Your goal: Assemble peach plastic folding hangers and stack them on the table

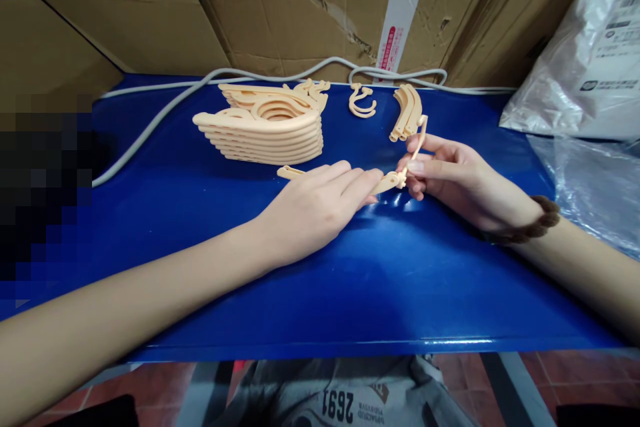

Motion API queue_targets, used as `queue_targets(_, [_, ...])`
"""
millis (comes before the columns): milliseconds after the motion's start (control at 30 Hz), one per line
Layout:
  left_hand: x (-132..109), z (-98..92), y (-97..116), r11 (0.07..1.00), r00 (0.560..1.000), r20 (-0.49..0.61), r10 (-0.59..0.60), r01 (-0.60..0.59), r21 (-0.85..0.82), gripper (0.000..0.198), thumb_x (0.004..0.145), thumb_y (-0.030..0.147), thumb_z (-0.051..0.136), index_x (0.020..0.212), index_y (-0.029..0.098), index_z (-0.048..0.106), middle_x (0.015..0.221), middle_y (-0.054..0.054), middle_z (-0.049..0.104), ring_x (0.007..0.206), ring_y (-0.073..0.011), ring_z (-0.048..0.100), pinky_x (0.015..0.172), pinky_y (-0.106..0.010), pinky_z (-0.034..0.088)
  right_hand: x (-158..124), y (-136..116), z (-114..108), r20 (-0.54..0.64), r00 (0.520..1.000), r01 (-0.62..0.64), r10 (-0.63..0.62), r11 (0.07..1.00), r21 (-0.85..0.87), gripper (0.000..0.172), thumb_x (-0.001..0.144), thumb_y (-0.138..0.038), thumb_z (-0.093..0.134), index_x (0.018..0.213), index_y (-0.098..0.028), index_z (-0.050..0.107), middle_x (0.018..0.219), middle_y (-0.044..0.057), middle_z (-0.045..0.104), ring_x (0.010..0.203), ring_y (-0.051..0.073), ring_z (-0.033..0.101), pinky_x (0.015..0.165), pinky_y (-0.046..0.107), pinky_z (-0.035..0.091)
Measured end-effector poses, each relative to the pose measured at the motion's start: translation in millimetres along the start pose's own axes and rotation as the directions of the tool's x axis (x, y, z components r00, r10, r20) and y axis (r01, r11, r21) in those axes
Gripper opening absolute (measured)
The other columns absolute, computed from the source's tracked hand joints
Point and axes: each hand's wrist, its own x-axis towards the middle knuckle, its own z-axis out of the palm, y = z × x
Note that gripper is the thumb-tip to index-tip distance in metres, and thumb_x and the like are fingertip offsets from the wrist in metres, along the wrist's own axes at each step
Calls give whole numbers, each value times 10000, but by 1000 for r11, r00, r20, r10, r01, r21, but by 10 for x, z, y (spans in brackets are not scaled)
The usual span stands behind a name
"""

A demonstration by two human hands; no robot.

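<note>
Over the blue table, my left hand (320, 207) is closed around a cream plastic hanger arm (290, 173), whose two ends stick out past the fingers. Between the thumb and fingers of my right hand (445, 170) is a cream hanger hook (419, 140), pinched and pointing up. The hook's lower end meets the right end of the hanger arm; whether it is fastened there I cannot tell. Behind my left hand lies a stack of cream folding hangers (260, 127). Beyond my right hand are several loose curved arm pieces (407, 110) and a few loose hooks (362, 101).
A grey-white cable (220, 73) runs along the back of the blue table (350, 300). Cardboard boxes (300, 7) stand against the rear edge. At the right are a plastic-wrapped package (575, 73) and clear film (590, 180). The table's front edge is close to my body.
</note>
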Motion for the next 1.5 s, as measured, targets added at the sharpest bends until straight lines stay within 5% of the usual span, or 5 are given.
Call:
queue_targets(333, [7, 8, 45, 997, 998, -25, 55, -53, 58, 290, 1061, 223, 376, 1083, 70, 621, 855, -81, 704, 754, -178, 643, 689, -285, 503, -31, -19, 27, 6, 1000, -26, 26, 997, -77, 289, 757, -247, 799, 877, -199, 541, 696, -28, 612, 569, 84, 526, 515, 223, 457])
queue_targets(600, [7, 10, 71, 998, 1000, -1, 32, -31, 50, 306, 1069, 245, 358, 1083, 69, 608, 889, -89, 724, 737, -179, 677, 657, -292, 498, -40, -53, 58, -12, 995, 97, -102, 976, -193, 285, 735, -265, 813, 857, -205, 561, 725, -22, 609, 546, 88, 508, 491, 248, 450])
queue_targets(867, [-11, 29, 77, 998, 999, 34, 19, -21, 62, 297, 1070, 243, 356, 1130, 63, 584, 948, -97, 739, 734, -180, 700, 625, -300, 490, -96, -57, 90, -12, 980, 187, -201, 931, -312, 442, 813, -230, 738, 1195, -275, 521, 778, -34, 605, 587, 123, 550, 578, 301, 480])
queue_targets(1500, [19, 21, 76, 1000, 976, 216, -18, 22, -16, 276, 1055, 236, 369, 1049, 104, 612, 857, -55, 705, 694, -198, 671, 626, -317, 456, -106, -18, 100, 48, 977, 213, -209, 912, -351, 339, 900, -210, 583, 1211, -292, 475, 847, -19, 563, 583, 125, 511, 515, 308, 440])
